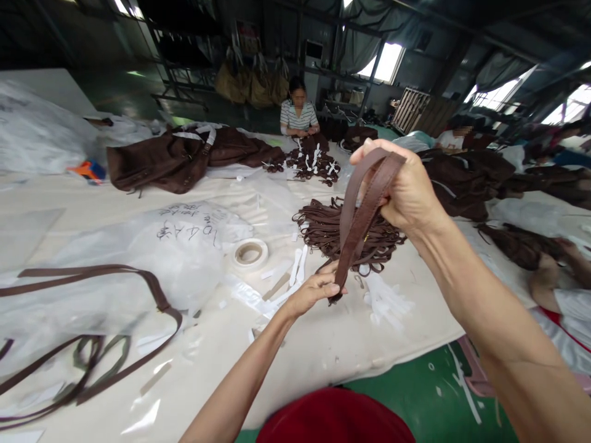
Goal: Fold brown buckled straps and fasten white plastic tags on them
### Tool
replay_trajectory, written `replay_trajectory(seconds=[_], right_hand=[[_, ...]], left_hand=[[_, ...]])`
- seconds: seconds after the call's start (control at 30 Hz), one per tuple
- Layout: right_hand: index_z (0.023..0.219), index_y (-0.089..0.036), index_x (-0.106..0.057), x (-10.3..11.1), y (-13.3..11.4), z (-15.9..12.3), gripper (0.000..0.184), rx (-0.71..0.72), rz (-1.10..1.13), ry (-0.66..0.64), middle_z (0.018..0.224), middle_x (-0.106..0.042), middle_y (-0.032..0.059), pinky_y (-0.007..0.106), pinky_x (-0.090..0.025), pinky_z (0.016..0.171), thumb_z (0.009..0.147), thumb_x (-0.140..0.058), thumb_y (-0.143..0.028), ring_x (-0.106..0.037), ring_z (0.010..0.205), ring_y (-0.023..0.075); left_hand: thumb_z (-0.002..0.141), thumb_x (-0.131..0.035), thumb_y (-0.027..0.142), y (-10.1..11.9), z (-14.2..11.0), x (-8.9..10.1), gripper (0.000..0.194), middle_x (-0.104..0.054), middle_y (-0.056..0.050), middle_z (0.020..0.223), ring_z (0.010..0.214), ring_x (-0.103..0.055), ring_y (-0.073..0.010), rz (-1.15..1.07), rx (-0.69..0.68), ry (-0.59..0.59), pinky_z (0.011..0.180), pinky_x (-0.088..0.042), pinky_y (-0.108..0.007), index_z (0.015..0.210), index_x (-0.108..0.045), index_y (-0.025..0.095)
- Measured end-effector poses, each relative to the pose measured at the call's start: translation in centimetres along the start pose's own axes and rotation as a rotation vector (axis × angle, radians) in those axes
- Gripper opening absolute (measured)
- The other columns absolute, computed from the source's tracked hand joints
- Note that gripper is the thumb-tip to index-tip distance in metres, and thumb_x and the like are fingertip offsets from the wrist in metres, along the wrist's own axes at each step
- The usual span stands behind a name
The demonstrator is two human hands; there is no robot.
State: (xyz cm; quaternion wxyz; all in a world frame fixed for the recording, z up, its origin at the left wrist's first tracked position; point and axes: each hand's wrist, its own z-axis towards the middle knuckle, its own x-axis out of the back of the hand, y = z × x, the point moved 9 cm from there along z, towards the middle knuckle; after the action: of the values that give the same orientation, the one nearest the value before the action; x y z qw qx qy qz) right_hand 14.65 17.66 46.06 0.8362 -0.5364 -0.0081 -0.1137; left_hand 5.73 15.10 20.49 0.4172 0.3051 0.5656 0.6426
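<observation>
A brown stitched strap (353, 237) hangs folded in a loop between my two hands, above the table. My right hand (406, 184) is raised and closed round the strap's upper bend. Lower down, my left hand (318, 288) pinches the strap's bottom end between thumb and fingers. Behind the strap lies a large bundle of thin brown straps (318, 231) with small brass-coloured fittings. Just beyond my left wrist are strips of white tape (299, 266). Right of my left hand rests a white glove (385, 300).
A tape roll (250, 253) and a plastic bag with handwriting (184, 246) lie on the table. Long brown straps (152, 277) spread at the left. A brown bag (157, 163) lies at the back. Across the table sits a person (299, 114); another person's hands (549, 274) work at the right.
</observation>
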Motion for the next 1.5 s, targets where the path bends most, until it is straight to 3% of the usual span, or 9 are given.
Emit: replay_trajectory(seconds=[0.13, 0.23, 0.4, 0.6, 0.77, 0.97, 1.17, 1.27, 1.5], right_hand=[[0.082, -0.023, -0.062, 5.6, -0.7, -1.8, 0.029, 0.067, -0.154, 0.103, 0.061, -0.049, -0.0031, 0.024, -0.038, 0.048, 0.090, -0.060, -0.051, -0.049, 0.051, 0.0096], [0.076, -0.023, -0.064, 9.3, 1.6, -5.4, 0.025, 0.027, -0.402, -0.048, 0.074, -0.062, 0.0046, 0.033, -0.046, 0.063, 0.079, -0.074, -0.047, -0.061, 0.069, 0.0172], [0.089, -0.024, -0.067, 10.8, 16.9, -18.4, 0.012, -0.273, -0.786, -0.652, 0.095, -0.069, 0.0100, 0.043, -0.050, 0.084, 0.084, -0.067, -0.035, -0.064, 0.092, 0.0264], [0.103, -0.021, -0.068, 8.4, 29.8, -32.9, 0.024, -0.141, -1.114, -0.885, 0.120, -0.068, 0.0120, 0.053, -0.034, 0.105, 0.087, -0.052, -0.014, -0.057, 0.117, 0.0293], [0.105, -0.018, -0.065, 3.1, 28.5, -32.0, 0.022, 0.016, -1.111, -0.599, 0.110, -0.067, 0.0116, 0.040, -0.039, 0.088, 0.096, -0.056, -0.036, -0.057, 0.104, 0.0268], [0.104, -0.016, -0.060, -4.3, 30.5, -30.8, 0.025, 0.016, -1.184, -0.614, 0.093, -0.063, 0.0095, 0.037, -0.035, 0.074, 0.094, -0.060, -0.039, -0.053, 0.089, 0.0264], [0.091, -0.020, -0.062, -3.8, 32.4, -31.9, 0.016, 0.142, -1.143, -0.710, 0.080, -0.059, 0.0055, 0.036, -0.032, 0.073, 0.099, -0.048, -0.017, -0.049, 0.080, 0.0223], [0.092, -0.020, -0.065, -2.9, 32.4, -31.6, 0.018, 0.142, -1.100, -0.701, 0.083, -0.061, 0.0062, 0.034, -0.032, 0.072, 0.099, -0.048, -0.019, -0.050, 0.080, 0.0214], [0.088, -0.020, -0.066, -2.4, 31.9, -30.3, 0.018, 0.137, -1.111, -0.596, 0.130, -0.061, 0.0125, 0.048, -0.035, 0.099, 0.097, -0.051, -0.020, -0.048, 0.121, 0.0302]], left_hand=[[0.090, -0.054, 0.058, -1.4, 0.1, 0.2, 0.046, -0.066, -0.012, 0.106, 0.090, -0.061, -0.0220, 0.090, 0.012, 0.001, 0.083, -0.048, -0.034, 0.094, -0.072, 0.015], [0.099, -0.040, 0.050, -3.1, -2.3, 2.4, 0.044, -0.064, -0.008, 0.094, 0.086, -0.061, -0.0190, 0.457, 0.025, 0.032, 0.081, -0.047, -0.029, 0.096, -0.068, 0.016], [0.101, -0.037, 0.036, -9.0, -8.1, 4.9, 0.033, -0.067, -0.008, 0.106, 0.099, -0.061, -0.0212, 0.792, 0.167, 0.073, 0.089, -0.045, -0.030, 0.112, -0.065, 0.021], [0.100, -0.038, 0.023, -16.8, -11.1, 3.1, 0.030, -0.066, -0.009, 0.099, 0.094, -0.056, -0.0228, 1.013, 0.313, 0.114, 0.086, -0.044, -0.035, 0.118, -0.062, 0.021], [0.103, -0.032, 0.022, -18.3, -12.0, 2.0, 0.034, -0.064, -0.012, 0.105, 0.097, -0.053, -0.0235, 1.170, 0.310, 0.112, 0.084, -0.042, -0.037, 0.114, -0.064, 0.020], [0.101, -0.039, 0.046, -17.9, -12.7, 2.1, 0.047, -0.062, -0.015, 0.116, 0.101, -0.052, -0.0264, 1.253, 0.277, 0.087, 0.089, -0.041, -0.041, 0.137, -0.052, 0.018], [0.091, -0.046, 0.065, -17.4, -13.2, 3.1, 0.074, -0.060, -0.018, 0.118, 0.104, -0.052, -0.0296, 1.213, 0.242, 0.050, 0.093, -0.041, -0.043, 0.145, -0.045, 0.014], [0.097, -0.037, 0.060, -17.0, -13.1, 3.7, 0.063, -0.060, -0.017, 0.116, 0.104, -0.053, -0.0285, 1.126, 0.237, 0.057, 0.093, -0.042, -0.042, 0.140, -0.052, 0.017], [0.102, -0.026, 0.051, -16.6, -12.5, 4.0, 0.056, -0.061, -0.012, 0.110, 0.101, -0.055, -0.0237, 1.072, 0.264, 0.048, 0.095, -0.042, -0.038, 0.131, -0.062, 0.020]])
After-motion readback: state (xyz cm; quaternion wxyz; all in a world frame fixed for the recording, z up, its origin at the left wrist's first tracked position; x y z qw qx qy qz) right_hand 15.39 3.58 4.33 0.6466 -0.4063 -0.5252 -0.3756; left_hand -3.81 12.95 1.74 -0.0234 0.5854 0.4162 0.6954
